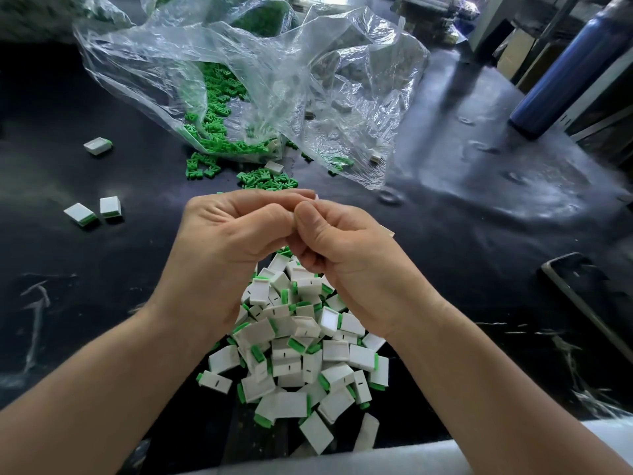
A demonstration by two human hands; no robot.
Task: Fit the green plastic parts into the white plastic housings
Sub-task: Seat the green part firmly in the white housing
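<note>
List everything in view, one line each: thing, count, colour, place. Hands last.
table: one, black, under everything.
plastic bag: at least one, clear, crumpled, far centre.
green parts: many, green, spilling from the bag.
assembled housings: a heap, white with green ends, between the forearms.
stray housings: three, white with green ends, table's left side.
bottle: one, dark blue, far right.
flat object: one, dark, pale-rimmed, right edge.
small piece: one, whitish, mostly hidden between the fingertips.
left hand: one, centre, pinches the small piece.
right hand: one, centre, pinches it too.
</note>
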